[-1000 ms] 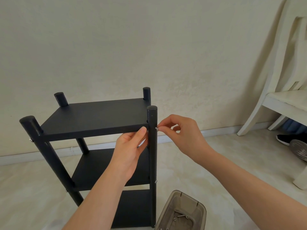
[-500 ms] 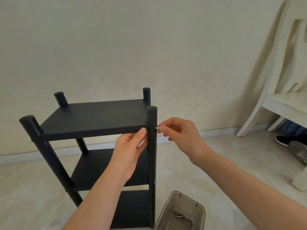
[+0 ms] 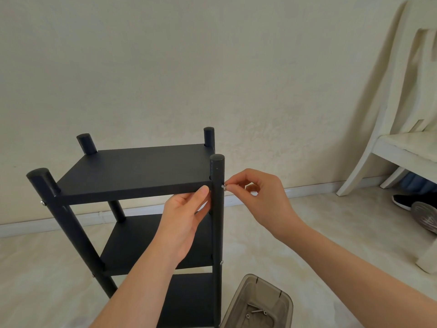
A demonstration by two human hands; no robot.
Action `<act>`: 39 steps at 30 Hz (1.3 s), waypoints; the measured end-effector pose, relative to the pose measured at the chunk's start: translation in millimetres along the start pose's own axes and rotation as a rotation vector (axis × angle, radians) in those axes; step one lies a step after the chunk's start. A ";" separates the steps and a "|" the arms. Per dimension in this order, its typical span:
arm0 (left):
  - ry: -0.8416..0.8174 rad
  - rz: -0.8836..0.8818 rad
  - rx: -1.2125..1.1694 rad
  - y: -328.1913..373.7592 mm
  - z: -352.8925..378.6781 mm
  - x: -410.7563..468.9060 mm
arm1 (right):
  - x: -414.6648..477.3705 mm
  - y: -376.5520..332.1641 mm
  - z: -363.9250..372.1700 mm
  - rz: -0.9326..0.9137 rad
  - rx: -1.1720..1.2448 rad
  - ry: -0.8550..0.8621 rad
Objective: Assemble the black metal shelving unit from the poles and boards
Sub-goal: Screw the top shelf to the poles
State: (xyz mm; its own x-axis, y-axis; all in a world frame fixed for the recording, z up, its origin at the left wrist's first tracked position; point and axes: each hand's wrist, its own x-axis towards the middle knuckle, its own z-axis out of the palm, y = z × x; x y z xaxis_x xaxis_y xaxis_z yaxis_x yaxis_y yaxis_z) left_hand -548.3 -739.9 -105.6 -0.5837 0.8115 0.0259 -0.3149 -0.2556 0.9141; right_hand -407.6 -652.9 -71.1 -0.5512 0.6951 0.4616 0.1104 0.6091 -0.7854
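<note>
Shelving unit (image 3: 142,209) upright on floor, all 3 boards in. Right hand (image 3: 260,197) pinched on small silver screw (image 3: 223,186) at front-right pole (image 3: 217,209), level w/ top board (image 3: 134,171). Left hand (image 3: 184,216) gripping board edge + pole, steadying.

Risks:
- cross-thread if screw enters tilted
- board hole slips off pole hole if left grip eases
- screw drops from fingertips, rolls away
- tray (image 3: 260,304) w/ spare screws close by feet, could get kicked

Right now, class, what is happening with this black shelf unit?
A person is fitting a small silver screw into the near right pole at top-board height. The right hand pinches the screw; the left hand steadies the top board at that corner. Three boards are mounted. A plastic box on the floor holds spare screws.
</note>
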 end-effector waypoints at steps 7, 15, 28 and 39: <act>0.000 -0.012 0.003 -0.9 -1.2 0.3 | -3.0 1.5 3.8 -0.017 -0.024 0.022; -0.007 -0.022 0.006 -0.3 -1.8 0.0 | -3.9 4.7 8.4 0.102 0.130 0.060; 0.039 -0.018 0.058 1.2 0.4 -1.2 | 8.0 5.5 7.9 0.184 0.171 -0.102; 0.031 -0.023 0.403 12.8 1.1 -12.5 | 25.7 2.1 -8.0 0.190 0.240 -0.398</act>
State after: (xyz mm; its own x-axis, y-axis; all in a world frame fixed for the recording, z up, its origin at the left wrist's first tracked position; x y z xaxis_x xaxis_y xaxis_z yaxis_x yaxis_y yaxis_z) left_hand -544.2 -752.8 -93.8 -0.6044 0.7967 -0.0030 -0.0130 -0.0061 0.9999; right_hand -414.9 -630.7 -57.6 -0.8180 0.5567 0.1451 0.0715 0.3486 -0.9345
